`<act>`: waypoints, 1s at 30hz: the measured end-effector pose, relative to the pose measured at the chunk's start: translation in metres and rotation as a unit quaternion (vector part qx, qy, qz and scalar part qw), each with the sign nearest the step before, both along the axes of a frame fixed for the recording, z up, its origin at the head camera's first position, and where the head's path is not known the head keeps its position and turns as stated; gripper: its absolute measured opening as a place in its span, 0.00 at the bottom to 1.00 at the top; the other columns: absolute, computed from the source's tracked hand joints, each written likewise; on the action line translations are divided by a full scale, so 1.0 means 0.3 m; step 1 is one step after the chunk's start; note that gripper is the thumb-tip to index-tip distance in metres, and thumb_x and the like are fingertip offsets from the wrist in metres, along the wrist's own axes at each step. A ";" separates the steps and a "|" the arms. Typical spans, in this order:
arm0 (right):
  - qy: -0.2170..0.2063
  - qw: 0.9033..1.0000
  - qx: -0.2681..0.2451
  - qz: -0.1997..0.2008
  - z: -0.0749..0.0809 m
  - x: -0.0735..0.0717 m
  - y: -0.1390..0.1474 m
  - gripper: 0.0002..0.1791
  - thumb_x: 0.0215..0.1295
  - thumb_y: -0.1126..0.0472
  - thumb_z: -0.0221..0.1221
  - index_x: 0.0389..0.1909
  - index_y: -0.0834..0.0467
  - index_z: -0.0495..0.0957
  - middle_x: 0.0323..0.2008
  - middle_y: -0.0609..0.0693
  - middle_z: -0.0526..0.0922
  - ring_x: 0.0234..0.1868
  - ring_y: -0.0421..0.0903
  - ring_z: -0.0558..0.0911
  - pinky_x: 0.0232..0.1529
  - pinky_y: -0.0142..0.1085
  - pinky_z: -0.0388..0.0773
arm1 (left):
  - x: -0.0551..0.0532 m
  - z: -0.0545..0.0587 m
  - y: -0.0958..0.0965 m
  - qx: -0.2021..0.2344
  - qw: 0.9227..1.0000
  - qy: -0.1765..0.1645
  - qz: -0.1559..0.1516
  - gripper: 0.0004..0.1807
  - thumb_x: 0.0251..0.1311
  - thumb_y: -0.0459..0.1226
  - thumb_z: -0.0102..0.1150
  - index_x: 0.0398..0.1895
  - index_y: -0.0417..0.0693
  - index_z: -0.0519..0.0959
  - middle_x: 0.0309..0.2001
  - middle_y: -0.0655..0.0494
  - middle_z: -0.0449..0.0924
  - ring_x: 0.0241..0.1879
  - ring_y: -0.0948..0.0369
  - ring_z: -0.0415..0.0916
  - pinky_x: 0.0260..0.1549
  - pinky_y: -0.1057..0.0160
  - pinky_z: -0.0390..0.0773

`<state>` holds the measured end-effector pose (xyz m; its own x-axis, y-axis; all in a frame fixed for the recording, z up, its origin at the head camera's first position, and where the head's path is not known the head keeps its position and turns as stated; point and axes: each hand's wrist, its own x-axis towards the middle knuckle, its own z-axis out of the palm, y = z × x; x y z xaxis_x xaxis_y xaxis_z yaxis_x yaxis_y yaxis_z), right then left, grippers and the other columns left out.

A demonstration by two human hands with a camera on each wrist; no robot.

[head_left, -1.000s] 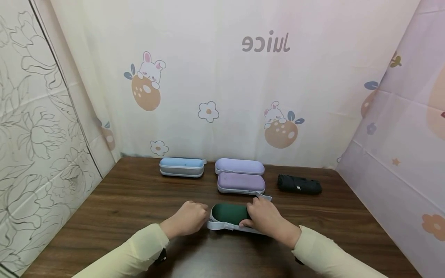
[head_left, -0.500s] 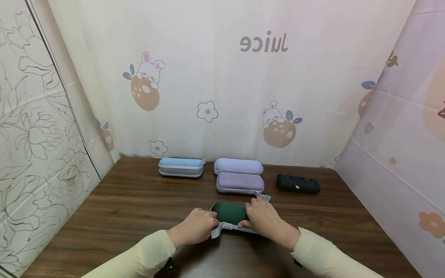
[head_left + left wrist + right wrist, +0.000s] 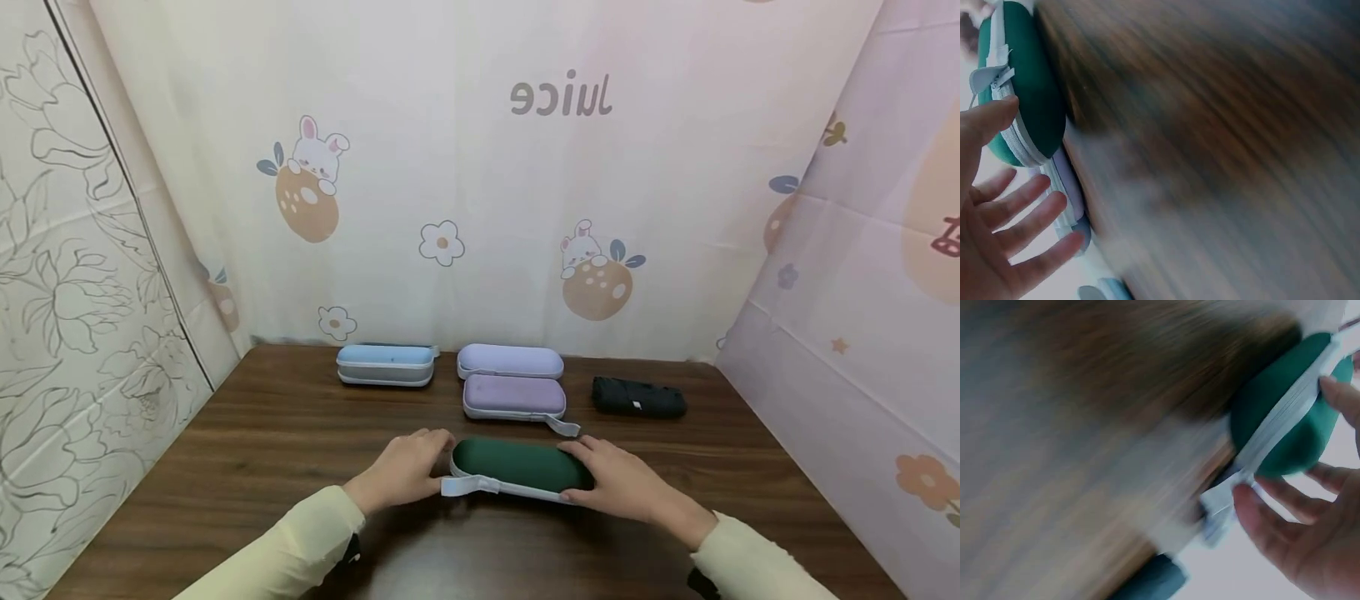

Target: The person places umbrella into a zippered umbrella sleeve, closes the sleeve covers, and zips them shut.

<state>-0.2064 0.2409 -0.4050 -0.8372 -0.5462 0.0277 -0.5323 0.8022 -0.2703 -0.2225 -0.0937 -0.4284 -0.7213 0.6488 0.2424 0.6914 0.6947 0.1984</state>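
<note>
A long green hard case [image 3: 517, 464] with a pale grey zip band and a pull strap [image 3: 468, 484] lies on the table's near middle. My right hand [image 3: 622, 479] holds its right end, thumb at the front and fingers over the far side. At the left end is my left hand [image 3: 401, 471]. In the left wrist view its thumb [image 3: 1000, 115] lies at the zip band while the other fingers spread loosely past the end. The right wrist view shows the right thumb [image 3: 1338, 394] against the case's side.
Behind the green case lie a purple case [image 3: 514, 395] with a strap and a lilac case [image 3: 510, 361]. A blue and grey case [image 3: 386, 365] stands back left. A rolled black fabric bundle [image 3: 637, 397] lies at the right. A printed curtain [image 3: 442, 167] hangs behind the wooden table [image 3: 247, 467].
My right hand has slid rightward along the green case to its end. My left hand came onto the left end, then drew back left, with its fingers loosening.
</note>
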 end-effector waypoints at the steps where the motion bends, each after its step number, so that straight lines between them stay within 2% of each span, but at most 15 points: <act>1: -0.028 0.999 -0.027 0.001 -0.004 -0.002 0.020 0.43 0.55 0.34 0.61 0.63 0.59 0.69 0.53 0.55 0.75 0.48 0.50 0.77 0.45 0.48 0.74 | -0.006 -0.002 0.000 0.014 0.999 -0.029 0.000 0.24 0.54 0.38 0.66 0.53 0.38 0.74 0.46 0.51 0.79 0.44 0.58 0.77 0.39 0.58 0.77; 4: -0.091 0.990 -0.105 0.023 -0.023 -0.010 0.061 0.44 0.56 0.39 0.64 0.65 0.62 0.64 0.54 0.56 0.75 0.47 0.48 0.78 0.42 0.41 0.77 | -0.019 -0.007 0.008 0.048 0.994 -0.101 -0.009 0.30 0.58 0.34 0.64 0.62 0.32 0.67 0.52 0.45 0.77 0.49 0.57 0.76 0.45 0.58 0.76; 6: -0.117 0.981 -0.148 0.040 -0.036 -0.016 0.074 0.44 0.56 0.44 0.66 0.66 0.65 0.63 0.54 0.56 0.75 0.47 0.47 0.79 0.40 0.38 0.78 | -0.027 -0.008 0.016 0.066 0.990 -0.123 -0.019 0.30 0.58 0.32 0.63 0.63 0.30 0.67 0.51 0.44 0.77 0.47 0.58 0.76 0.45 0.59 0.76; 10: -0.123 0.974 -0.187 0.040 -0.052 -0.028 0.082 0.44 0.53 0.47 0.69 0.64 0.66 0.65 0.50 0.56 0.77 0.42 0.44 0.79 0.36 0.35 0.78 | -0.033 -0.012 0.030 0.082 0.990 -0.115 -0.027 0.28 0.56 0.29 0.64 0.59 0.27 0.70 0.46 0.44 0.79 0.42 0.59 0.75 0.41 0.61 0.76; 18: -0.091 0.979 -0.179 0.030 -0.062 -0.079 0.078 0.43 0.51 0.50 0.71 0.64 0.67 0.65 0.44 0.55 0.79 0.38 0.44 0.78 0.34 0.37 0.78 | -0.062 -0.014 0.049 0.103 0.990 -0.095 -0.011 0.27 0.54 0.27 0.65 0.57 0.24 0.70 0.46 0.40 0.79 0.45 0.54 0.76 0.40 0.58 0.77; 24: -0.069 0.980 -0.184 0.022 -0.058 -0.129 0.074 0.41 0.50 0.53 0.72 0.63 0.65 0.67 0.44 0.56 0.79 0.37 0.46 0.78 0.35 0.40 0.78 | -0.102 -0.007 0.059 0.112 0.990 -0.083 0.004 0.27 0.53 0.26 0.66 0.56 0.25 0.71 0.45 0.41 0.79 0.41 0.56 0.75 0.38 0.60 0.77; 30: -0.068 0.979 -0.192 0.021 -0.044 -0.157 0.071 0.40 0.49 0.56 0.73 0.62 0.64 0.68 0.46 0.58 0.79 0.38 0.49 0.77 0.36 0.43 0.78 | -0.128 -0.013 0.071 0.122 0.989 -0.082 0.016 0.25 0.52 0.28 0.68 0.54 0.28 0.73 0.42 0.42 0.79 0.39 0.57 0.76 0.36 0.61 0.77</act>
<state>-0.2537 0.2623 -0.4183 -0.8243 -0.5513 0.1287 -0.5013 0.6053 -0.6183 -0.2608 -0.0725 -0.4324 -0.7834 0.5616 0.2665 0.6142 0.6337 0.4702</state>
